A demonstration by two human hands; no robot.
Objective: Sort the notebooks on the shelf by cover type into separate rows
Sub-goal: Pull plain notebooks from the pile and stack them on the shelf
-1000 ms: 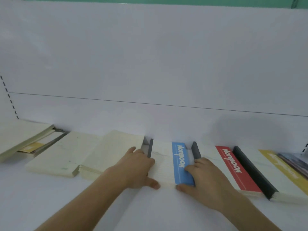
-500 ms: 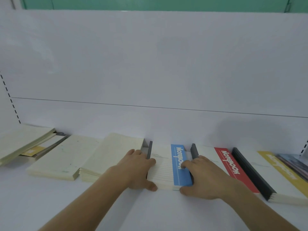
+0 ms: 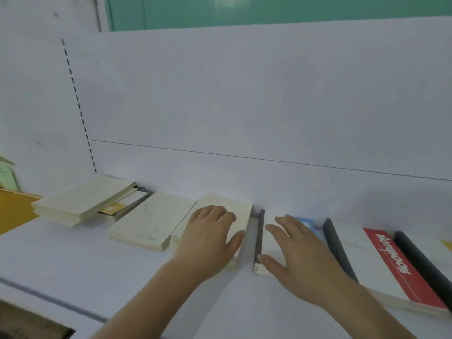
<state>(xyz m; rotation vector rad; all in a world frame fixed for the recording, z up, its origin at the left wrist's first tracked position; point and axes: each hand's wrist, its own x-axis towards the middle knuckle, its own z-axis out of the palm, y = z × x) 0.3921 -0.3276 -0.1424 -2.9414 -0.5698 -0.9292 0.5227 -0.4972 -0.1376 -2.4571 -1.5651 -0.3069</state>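
Notebooks lie in a row on the white shelf (image 3: 73, 260). My left hand (image 3: 210, 236) rests flat, fingers spread, on a cream plain-cover stack (image 3: 227, 211). My right hand (image 3: 293, 250) lies flat on the blue-striped notebook (image 3: 305, 222), which has a dark spine (image 3: 258, 238); the hand hides most of its cover. A narrow gap separates those two piles. To the right lies a red-striped notebook (image 3: 386, 260) with a black spine. Further left lie another cream stack (image 3: 151, 221) and a tilted cream pile (image 3: 83, 204).
The shelf's white back panel (image 3: 244, 106) rises right behind the row. A yellow-covered notebook (image 3: 112, 208) peeks from under the tilted pile. An orange surface (image 3: 12, 209) shows at far left. Another black-spined notebook (image 3: 423, 263) sits at the right edge. The shelf's front edge (image 3: 49, 299) runs lower left.
The view has swung left. My left hand moved from the blue notebook's left edge onto the cream stack. My right hand slid over the blue notebook's cover.
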